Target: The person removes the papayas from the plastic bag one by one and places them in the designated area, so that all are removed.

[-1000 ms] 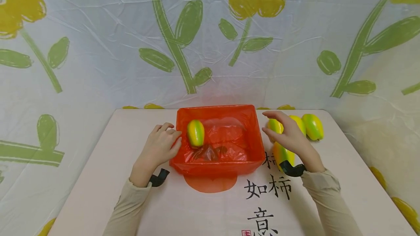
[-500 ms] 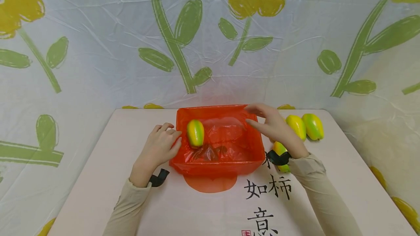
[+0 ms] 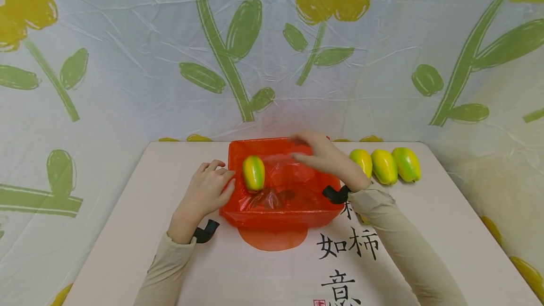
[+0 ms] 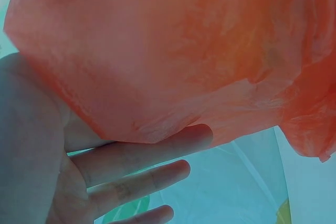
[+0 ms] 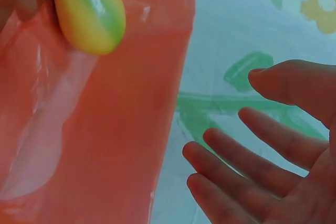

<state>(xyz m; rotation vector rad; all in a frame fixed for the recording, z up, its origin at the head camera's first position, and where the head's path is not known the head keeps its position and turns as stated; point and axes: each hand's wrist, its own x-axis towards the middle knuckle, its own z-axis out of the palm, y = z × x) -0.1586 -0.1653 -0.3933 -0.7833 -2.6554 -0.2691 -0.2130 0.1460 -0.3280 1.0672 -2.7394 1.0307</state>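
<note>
A red plastic bag [image 3: 282,218] stands open in a box shape at the table's middle. One yellow fruit with green stripes [image 3: 253,173], much like a papaya, lies inside towards its left wall. My left hand [image 3: 208,185] touches the left side of the bag; in the left wrist view its fingers [image 4: 142,153] are stretched out, with the index finger against the red film [image 4: 131,61]. Above the bag's right half is my right hand [image 3: 320,157], holding nothing. Its fingers and thumb are spread apart in the right wrist view, beside the fruit [image 5: 92,14].
Three similar fruits [image 3: 384,166] lie in a row at the table's back right. Another fruit is mostly hidden beneath the right wrist and sleeve. Black brush characters [image 3: 348,244] mark the pale table cover [image 3: 255,277]. A flower-patterned cloth [image 3: 272,60] hangs behind.
My right hand has moved left from beside the fruits on the right to above the bag, uncovering the row's left fruit. My left hand and the fruit in the bag have stayed put.
</note>
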